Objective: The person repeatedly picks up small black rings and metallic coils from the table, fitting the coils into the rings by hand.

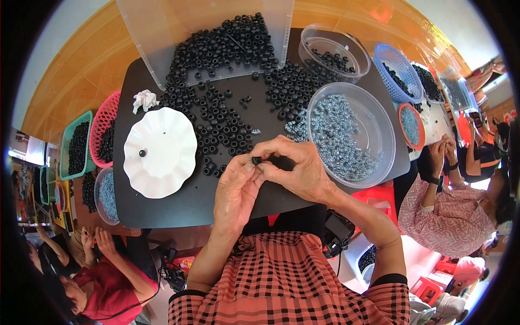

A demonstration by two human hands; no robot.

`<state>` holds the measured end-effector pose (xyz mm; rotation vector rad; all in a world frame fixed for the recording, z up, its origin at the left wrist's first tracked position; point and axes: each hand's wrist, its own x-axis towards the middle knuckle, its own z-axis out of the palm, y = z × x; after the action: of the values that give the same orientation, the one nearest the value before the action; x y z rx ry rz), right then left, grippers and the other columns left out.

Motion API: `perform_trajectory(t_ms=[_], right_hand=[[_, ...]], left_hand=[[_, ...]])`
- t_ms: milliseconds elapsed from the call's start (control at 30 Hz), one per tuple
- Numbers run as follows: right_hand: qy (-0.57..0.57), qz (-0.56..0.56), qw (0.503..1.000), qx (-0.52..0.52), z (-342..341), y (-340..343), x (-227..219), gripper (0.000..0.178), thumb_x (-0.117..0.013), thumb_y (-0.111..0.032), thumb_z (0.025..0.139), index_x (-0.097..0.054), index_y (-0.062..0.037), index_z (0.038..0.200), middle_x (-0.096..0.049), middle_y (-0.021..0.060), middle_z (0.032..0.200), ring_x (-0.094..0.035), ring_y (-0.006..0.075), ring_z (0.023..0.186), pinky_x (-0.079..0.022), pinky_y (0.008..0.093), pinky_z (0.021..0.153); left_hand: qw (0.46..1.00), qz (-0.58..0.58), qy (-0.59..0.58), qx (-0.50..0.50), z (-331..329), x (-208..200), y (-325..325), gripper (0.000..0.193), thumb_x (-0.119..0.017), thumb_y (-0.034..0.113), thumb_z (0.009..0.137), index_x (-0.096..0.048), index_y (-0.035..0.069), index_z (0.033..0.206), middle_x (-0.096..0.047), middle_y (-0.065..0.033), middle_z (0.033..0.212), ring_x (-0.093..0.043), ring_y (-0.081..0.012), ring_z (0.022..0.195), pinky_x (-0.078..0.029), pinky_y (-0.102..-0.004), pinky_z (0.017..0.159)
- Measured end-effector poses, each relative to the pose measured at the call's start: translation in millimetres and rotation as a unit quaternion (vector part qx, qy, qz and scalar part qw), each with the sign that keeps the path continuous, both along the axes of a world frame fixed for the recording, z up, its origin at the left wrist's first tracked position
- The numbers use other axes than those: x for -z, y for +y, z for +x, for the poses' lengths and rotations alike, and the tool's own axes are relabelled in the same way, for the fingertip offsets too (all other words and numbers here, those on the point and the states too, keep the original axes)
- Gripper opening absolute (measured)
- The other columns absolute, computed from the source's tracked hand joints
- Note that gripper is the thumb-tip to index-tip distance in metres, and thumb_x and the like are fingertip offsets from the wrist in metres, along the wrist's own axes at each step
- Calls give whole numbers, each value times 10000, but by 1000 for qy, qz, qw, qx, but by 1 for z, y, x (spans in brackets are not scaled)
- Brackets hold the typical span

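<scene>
My left hand (235,189) and my right hand (300,170) meet over the near edge of the dark table, fingertips closed together. Between them is a small black hollow round part (256,160); both thumbs and forefingers press on it. Just beyond my fingers many loose black round parts (222,127) are strewn over the tabletop. A single small silvery-blue ridged piece (255,131) lies among them. Right of my right hand stands a clear round tub (382,151) with many such ridged pieces (341,130) in it. Fingers partly cover the held part.
A white scalloped plate (160,173) with one black part sits left, by crumpled tissue (145,100). A translucent bin (154,59) lies tipped at the back, black parts spilling out. A clear tub (311,49) stands back right. Co-workers (116,287) sit on both sides.
</scene>
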<state>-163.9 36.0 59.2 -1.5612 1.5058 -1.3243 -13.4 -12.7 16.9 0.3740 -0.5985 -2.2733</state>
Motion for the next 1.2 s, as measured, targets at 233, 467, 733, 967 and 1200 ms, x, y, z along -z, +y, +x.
perform_trajectory(t_ms=[233, 467, 733, 967, 1200], right_hand=[[-2, -82, 997, -2, 3, 9, 7, 248, -647, 29, 777, -677, -32, 1016, -663, 78, 1003, -623, 178, 901, -515, 289, 780], [16, -83, 995, 43, -8, 29, 1, 209, -644, 23, 778, -680, -26, 978, -662, 87, 973, -637, 197, 872, -519, 300, 773], [268, -35, 920, 283, -139, 58, -2, 205, -576, 43, 768, -663, -11, 945, -662, 135, 893, -667, 277, 757, -519, 354, 679], [504, 106, 820, 251, -193, 64, 14, 217, -565, 9, 771, -665, -24, 961, -642, 141, 966, -639, 340, 793, -515, 416, 721], [488, 87, 832, 250, -183, 55, 11, 193, -594, -40, 751, -686, -42, 921, -642, 120, 858, -644, 303, 736, -525, 378, 670]], left_hand=[[999, -19, 15, 30, 4, 8, 0, 221, -528, 65, 941, -539, -33, 1139, -595, -117, 1103, -583, -162, 1036, -454, -316, 970], [998, 7, -20, 51, 0, 2, 8, 246, -554, 34, 910, -562, -59, 1138, -614, -114, 1059, -590, -185, 1022, -469, -334, 958], [998, -24, -42, 33, 8, 9, 7, 171, -532, 5, 874, -562, -41, 1037, -638, -136, 875, -591, -243, 939, -499, -346, 836], [995, -45, -88, 21, 3, 4, 10, 199, -556, 69, 867, -545, -18, 1046, -627, -131, 831, -564, -259, 940, -485, -344, 814], [995, -58, -72, 29, 5, 6, 10, 166, -473, 19, 890, -534, -23, 1038, -646, -151, 857, -592, -246, 937, -485, -358, 847]])
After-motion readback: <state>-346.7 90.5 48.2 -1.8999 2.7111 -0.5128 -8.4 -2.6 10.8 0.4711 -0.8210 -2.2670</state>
